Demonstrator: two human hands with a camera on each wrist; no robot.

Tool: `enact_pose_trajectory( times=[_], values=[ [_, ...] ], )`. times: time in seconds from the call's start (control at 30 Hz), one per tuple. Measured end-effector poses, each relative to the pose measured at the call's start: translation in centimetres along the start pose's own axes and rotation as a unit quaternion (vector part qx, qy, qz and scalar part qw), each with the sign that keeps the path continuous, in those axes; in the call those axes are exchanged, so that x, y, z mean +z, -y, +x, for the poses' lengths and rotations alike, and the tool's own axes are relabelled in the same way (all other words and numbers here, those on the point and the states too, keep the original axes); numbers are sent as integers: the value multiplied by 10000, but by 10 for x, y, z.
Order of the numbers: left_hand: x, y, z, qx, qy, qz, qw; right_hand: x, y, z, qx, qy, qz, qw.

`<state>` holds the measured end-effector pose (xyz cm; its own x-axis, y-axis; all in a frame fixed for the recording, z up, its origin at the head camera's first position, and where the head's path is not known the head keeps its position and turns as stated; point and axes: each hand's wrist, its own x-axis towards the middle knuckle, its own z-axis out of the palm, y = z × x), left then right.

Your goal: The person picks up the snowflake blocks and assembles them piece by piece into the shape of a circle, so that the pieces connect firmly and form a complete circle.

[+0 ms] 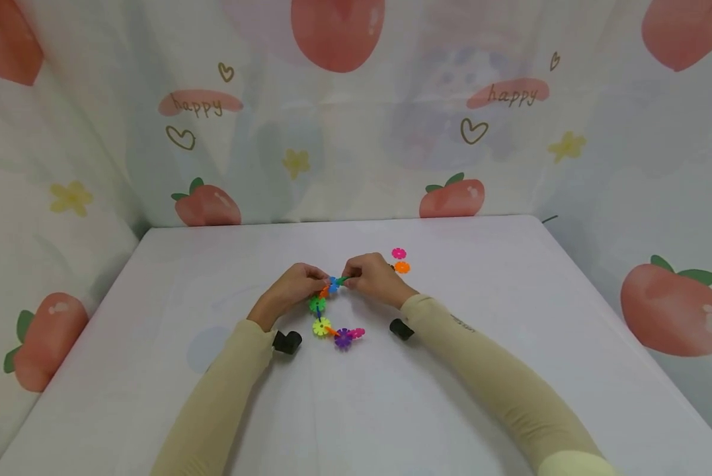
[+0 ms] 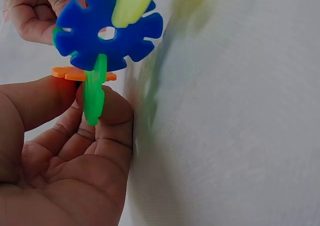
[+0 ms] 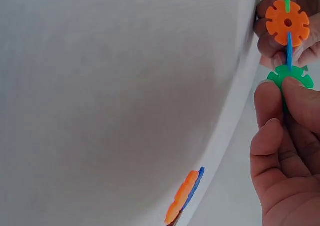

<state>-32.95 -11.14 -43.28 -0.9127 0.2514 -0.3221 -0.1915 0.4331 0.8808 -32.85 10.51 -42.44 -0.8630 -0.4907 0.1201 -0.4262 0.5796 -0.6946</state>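
On the white table (image 1: 480, 271), we find a flower-disc chain (image 1: 321, 328) already linked along its curve, its far end pinched by the left hand (image 1: 293, 289) while the right hand (image 1: 378, 278) grips a green disc (image 3: 285, 73) meeting a blue disc (image 1: 334, 285), with a pink disc (image 1: 398, 253) and an orange disc (image 1: 402, 267) left unattached.

Pose noted: reaching forward and inward, pinching on both sides.
Left forearm (image 1: 221, 396), sleeved, angles far and right; left hand (image 1: 293, 285), bare, pinches between thumb and forefinger. Right forearm (image 1: 492, 370), likewise sleeved, angles far and left; right hand (image 1: 378, 279), near the left, pinches thumb to forefinger, its other fingers curled.
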Motion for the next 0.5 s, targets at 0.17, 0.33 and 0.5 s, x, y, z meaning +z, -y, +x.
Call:
enact_pose_trajectory(
  times=[0.17, 0.33, 0.5],
  values=[
    [-1, -2, 0, -36, -19, -58, 10000, 2, 1, 2, -90, -32, -117, 9999],
    [0, -2, 0, -30, -24, -52, 10000, 4, 2, 4, -227, -9, -152, 9996],
    [-1, -1, 1, -9, -79, -27, 10000, 6, 3, 7, -321, -9, -136, 9994]
  ],
)
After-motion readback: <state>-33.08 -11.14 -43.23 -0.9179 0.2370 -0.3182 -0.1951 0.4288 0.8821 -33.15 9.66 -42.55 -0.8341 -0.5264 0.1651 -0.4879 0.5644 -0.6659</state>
